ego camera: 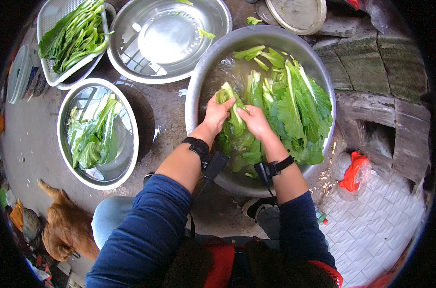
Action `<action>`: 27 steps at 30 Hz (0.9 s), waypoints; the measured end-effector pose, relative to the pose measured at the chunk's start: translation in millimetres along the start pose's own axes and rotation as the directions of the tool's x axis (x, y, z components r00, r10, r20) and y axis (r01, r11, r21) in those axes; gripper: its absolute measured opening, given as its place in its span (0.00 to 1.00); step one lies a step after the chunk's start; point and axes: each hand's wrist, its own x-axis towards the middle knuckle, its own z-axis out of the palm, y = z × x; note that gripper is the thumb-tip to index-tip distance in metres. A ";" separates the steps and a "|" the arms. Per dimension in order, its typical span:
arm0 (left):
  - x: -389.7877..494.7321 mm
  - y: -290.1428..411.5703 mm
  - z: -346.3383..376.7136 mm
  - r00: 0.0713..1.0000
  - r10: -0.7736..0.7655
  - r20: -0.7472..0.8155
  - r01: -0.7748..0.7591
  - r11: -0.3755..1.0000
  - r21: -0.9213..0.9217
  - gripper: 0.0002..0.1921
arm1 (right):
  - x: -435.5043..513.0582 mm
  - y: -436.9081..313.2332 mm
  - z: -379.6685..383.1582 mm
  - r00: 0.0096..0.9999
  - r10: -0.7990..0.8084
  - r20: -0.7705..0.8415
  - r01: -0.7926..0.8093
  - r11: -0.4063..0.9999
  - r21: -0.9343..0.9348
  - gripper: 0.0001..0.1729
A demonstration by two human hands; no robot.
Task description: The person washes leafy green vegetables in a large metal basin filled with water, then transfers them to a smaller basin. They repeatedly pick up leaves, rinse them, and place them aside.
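A large metal basin of murky water stands before me, holding many leafy greens. Over its left half, my left hand grips the pale stem end of a leafy green. My right hand holds the same green a little lower, thumb on its stalk. The green's lower leaves hang into the water between my wrists. Larger leaves lean against the basin's right wall, and loose leaf pieces float near the far side. Fingers under the leaf are partly hidden.
A smaller metal basin with water and greens stands left. Behind it are a white plastic basket of greens and a wide metal basin. A brown dog lies lower left. Brickwork borders the right.
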 end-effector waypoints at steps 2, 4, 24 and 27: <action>-3.8 6.3 5.1 0.999 -0.014 0.035 0.018 0.995 -0.099 0.09 | -8.6 -0.9 0.4 1.000 0.027 0.016 -0.028 0.996 0.084 0.13; -5.7 10.1 7.0 1.000 -0.025 -0.013 0.024 0.997 -0.076 0.09 | -16.1 -2.6 3.6 1.000 0.017 0.014 -0.020 0.981 0.192 0.13; -4.4 8.9 9.1 0.998 0.053 -0.021 -0.049 0.985 0.167 0.15 | -54.5 -6.3 11.3 0.899 -0.411 -0.151 0.073 0.482 -0.873 0.08; -3.7 8.2 9.0 1.000 0.019 0.014 -0.021 0.980 0.196 0.18 | -61.3 -7.3 22.8 0.822 -0.564 -0.082 0.074 0.248 -0.966 0.06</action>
